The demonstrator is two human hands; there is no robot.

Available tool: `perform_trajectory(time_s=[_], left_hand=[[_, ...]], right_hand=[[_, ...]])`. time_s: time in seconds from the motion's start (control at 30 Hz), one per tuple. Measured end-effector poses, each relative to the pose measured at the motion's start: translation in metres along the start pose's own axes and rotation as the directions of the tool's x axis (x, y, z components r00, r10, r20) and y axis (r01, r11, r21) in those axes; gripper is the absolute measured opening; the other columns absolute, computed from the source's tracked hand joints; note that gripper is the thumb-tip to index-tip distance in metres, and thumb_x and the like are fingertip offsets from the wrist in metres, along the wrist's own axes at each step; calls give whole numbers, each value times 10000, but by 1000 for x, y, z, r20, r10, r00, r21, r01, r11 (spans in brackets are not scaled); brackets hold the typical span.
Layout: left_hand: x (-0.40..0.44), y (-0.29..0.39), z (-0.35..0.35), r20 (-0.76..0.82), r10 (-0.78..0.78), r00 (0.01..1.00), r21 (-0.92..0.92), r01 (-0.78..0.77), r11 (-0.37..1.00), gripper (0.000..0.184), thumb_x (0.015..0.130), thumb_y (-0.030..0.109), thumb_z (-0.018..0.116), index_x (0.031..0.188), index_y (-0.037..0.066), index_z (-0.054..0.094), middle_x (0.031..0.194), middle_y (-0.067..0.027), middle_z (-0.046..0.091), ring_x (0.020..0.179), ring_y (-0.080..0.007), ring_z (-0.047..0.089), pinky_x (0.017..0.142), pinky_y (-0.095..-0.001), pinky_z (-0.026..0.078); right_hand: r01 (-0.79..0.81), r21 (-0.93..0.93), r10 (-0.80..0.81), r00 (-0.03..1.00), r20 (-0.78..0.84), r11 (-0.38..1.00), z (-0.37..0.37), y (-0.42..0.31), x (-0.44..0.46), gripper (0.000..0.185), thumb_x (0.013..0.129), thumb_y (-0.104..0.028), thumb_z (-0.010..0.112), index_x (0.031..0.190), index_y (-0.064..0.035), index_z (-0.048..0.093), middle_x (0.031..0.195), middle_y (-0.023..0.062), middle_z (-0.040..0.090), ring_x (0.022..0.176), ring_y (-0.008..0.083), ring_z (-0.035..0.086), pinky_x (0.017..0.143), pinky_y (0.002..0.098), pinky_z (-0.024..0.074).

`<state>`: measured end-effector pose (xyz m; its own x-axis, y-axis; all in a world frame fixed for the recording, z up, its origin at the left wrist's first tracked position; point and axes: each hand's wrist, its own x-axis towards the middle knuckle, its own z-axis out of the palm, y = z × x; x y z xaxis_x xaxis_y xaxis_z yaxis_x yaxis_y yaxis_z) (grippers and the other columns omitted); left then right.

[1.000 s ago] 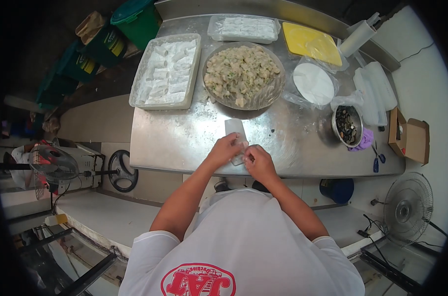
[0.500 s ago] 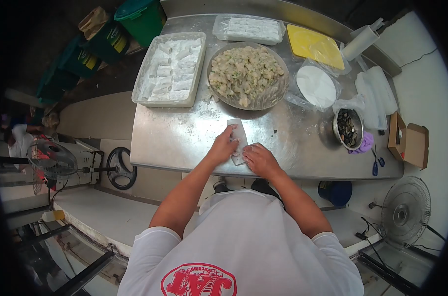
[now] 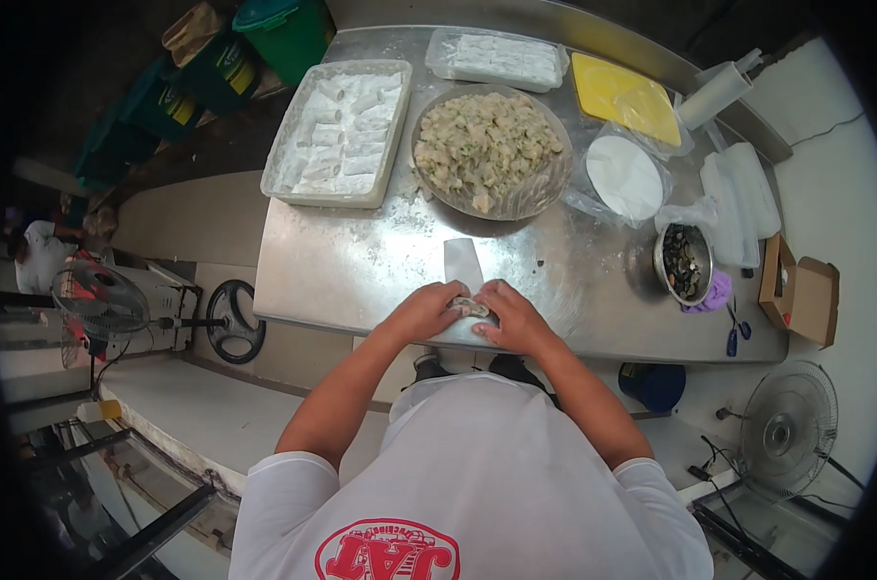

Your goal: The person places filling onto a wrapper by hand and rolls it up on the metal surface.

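Near the table's (image 3: 574, 280) front edge, a white wrap (image 3: 462, 258) is lying before the bowl (image 3: 538, 186); I'm seeing the left hand (image 3: 427, 311) and right hand (image 3: 517, 321) pinching it, maybe with filling (image 3: 470, 306) between.

Metal table (image 3: 361, 275) — pale sheet (image 3: 462, 260), heaped bowl (image 3: 543, 191), tray (image 3: 324, 199)

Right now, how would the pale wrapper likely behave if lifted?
The wrapper is probably floppy: its far end looks thin and flat. Its near end may sag under the lumpy filling between the left hand and right hand.
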<state>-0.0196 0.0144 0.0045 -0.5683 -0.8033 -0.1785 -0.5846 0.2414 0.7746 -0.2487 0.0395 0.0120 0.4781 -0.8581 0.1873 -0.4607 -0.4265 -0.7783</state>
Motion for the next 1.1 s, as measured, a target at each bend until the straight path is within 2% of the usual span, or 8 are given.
perform_trajectory(time_s=[0.1, 0.27, 0.33, 0.4, 0.57, 0.73, 0.8, 1.1], left_hand=[[-2, 4, 0, 1, -37, 999, -121, 37, 992, 327, 861, 137, 700, 1170, 44, 645, 1030, -184, 701, 1015, -394, 634, 884, -459, 516], [1, -17, 18, -255, 164, 953, 72, -150, 986, 238, 858, 119, 686, 1080, 33, 690, 996, -189, 685, 961, -394, 635, 832, -465, 528], [6, -11, 13, -243, 130, 961, 41, -124, 991, 231, 858, 115, 683, 1073, 32, 695, 994, -181, 669, 959, -390, 635, 831, -461, 529], [9, -10, 11, -241, 91, 966, 14, -91, 996, 224, 858, 112, 680, 1066, 30, 699, 992, -174, 652, 956, -387, 635, 830, -458, 531], [5, -4, 16, -359, 48, 932, -24, -61, 998, 252, 845, 101, 705, 1088, 39, 679, 1035, -160, 601, 966, -376, 628, 839, -443, 530], [-2, -6, 10, -282, 134, 950, 95, -111, 989, 286, 813, 110, 757, 1068, 36, 651, 1052, -148, 602, 988, -367, 607, 863, -450, 515], [1, -9, 7, -284, 160, 945, 150, -121, 981, 312, 802, 103, 767, 1081, 37, 643, 1065, -140, 600, 989, -360, 600, 875, -451, 507], [1, 3, -4, -306, 24, 952, -71, -48, 996, 263, 822, 86, 738, 1064, 22, 656, 1032, -161, 626, 972, -371, 606, 864, -447, 505]], right_hand=[[31, -110, -38, 997, -66, 993, 13, 13, 2, 258, 841, -88, 716, 1085, -11, 683, 994, 152, 644, 1006, 334, 623, 881, 405, 522], [-28, -161, 41, 996, 78, 987, 16, 30, 17, 235, 840, -76, 705, 1065, -13, 684, 957, 145, 616, 945, 325, 616, 845, 411, 521], [-39, -148, 54, 994, 96, 988, 14, 22, 21, 228, 833, -67, 703, 1055, -18, 686, 954, 140, 607, 916, 322, 611, 827, 413, 519], [3, -79, -11, 995, -95, 997, 12, 12, 21, 233, 824, -66, 701, 1054, -28, 692, 965, 128, 604, 883, 320, 598, 792, 418, 510], [107, -212, -102, 994, 36, 972, 11, 21, 21, 265, 814, -57, 701, 1078, -35, 694, 986, 115, 600, 923, 318, 600, 811, 427, 511], [45, -202, -23, 993, 113, 978, 11, 27, 34, 275, 806, -58, 705, 1080, -48, 690, 982, 99, 600, 927, 309, 598, 815, 429, 511], [101, -140, -98, 995, 27, 985, 6, 21, 38, 271, 815, -74, 696, 1086, -59, 691, 982, 93, 604, 918, 310, 593, 818, 428, 507], [78, -199, -46, 986, 161, 977, 5, 36, 48, 276, 829, -106, 711, 1101, -63, 695, 1016, 104, 616, 936, 316, 592, 851, 418, 503]])
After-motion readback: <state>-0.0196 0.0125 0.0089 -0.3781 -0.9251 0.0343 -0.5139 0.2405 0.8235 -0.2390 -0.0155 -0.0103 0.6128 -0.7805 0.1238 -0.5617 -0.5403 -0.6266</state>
